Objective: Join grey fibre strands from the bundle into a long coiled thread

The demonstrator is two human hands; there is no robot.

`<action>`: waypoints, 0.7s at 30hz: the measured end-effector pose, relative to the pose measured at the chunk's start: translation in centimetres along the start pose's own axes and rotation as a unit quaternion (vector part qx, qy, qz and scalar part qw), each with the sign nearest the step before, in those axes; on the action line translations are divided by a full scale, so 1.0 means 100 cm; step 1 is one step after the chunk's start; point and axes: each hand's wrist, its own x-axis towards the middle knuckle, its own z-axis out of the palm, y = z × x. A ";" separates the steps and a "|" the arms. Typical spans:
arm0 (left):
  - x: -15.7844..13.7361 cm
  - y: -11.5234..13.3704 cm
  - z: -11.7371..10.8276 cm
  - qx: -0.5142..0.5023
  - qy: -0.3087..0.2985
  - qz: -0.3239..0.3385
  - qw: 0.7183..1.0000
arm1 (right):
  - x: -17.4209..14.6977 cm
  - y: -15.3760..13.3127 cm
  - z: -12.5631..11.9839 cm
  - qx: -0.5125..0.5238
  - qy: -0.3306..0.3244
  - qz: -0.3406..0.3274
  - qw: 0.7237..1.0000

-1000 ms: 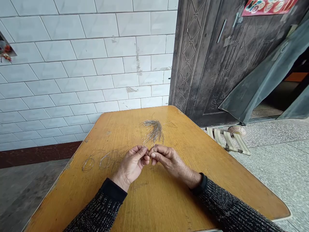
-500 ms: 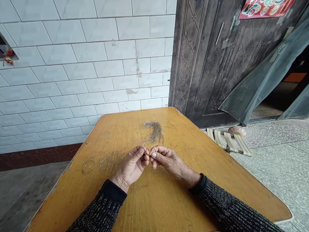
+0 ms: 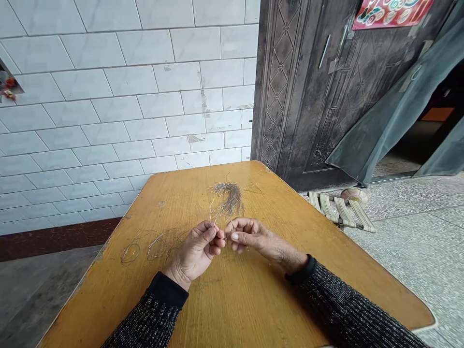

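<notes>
Between my two hands a thin wire [image 3: 211, 209] curves upward in a loop above the fingertips. My left hand [image 3: 200, 246] pinches it between thumb and forefinger. My right hand [image 3: 255, 238] is closed at the wire's other side, thumb against forefinger, with the fingertips close to the left ones. Just beyond the hands lies a bundle of thin grey wires [image 3: 234, 197], fanned at its far end. Left of my left hand, several coiled wire loops [image 3: 157, 245] rest on the wooden table [image 3: 224, 309].
A white tiled wall [image 3: 145, 106] stands behind the table, with a dark carved door [image 3: 308, 96] to its right. A grey curtain [image 3: 391, 116] hangs beside the door. On the floor at the right is a low strap-seat stool [image 3: 342, 211].
My right hand has shifted slightly right, and its fingers have loosened a little from the left fingertips. The view has moved slightly. My left hand keeps its pinch.
</notes>
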 end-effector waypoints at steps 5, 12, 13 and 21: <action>0.000 -0.004 0.002 0.072 -0.009 -0.022 0.997 | 0.001 -0.004 -0.005 -0.065 0.098 -0.080 0.990; 0.000 -0.011 0.000 0.104 -0.035 -0.062 0.992 | 0.004 0.003 0.000 -0.143 0.064 -0.088 0.984; 0.000 -0.010 0.000 0.099 -0.038 -0.067 0.992 | 0.004 0.002 -0.001 -0.143 0.064 -0.075 0.985; -0.001 -0.004 -0.001 0.073 -0.037 -0.084 0.993 | 0.004 -0.007 -0.010 -0.098 0.089 -0.033 0.991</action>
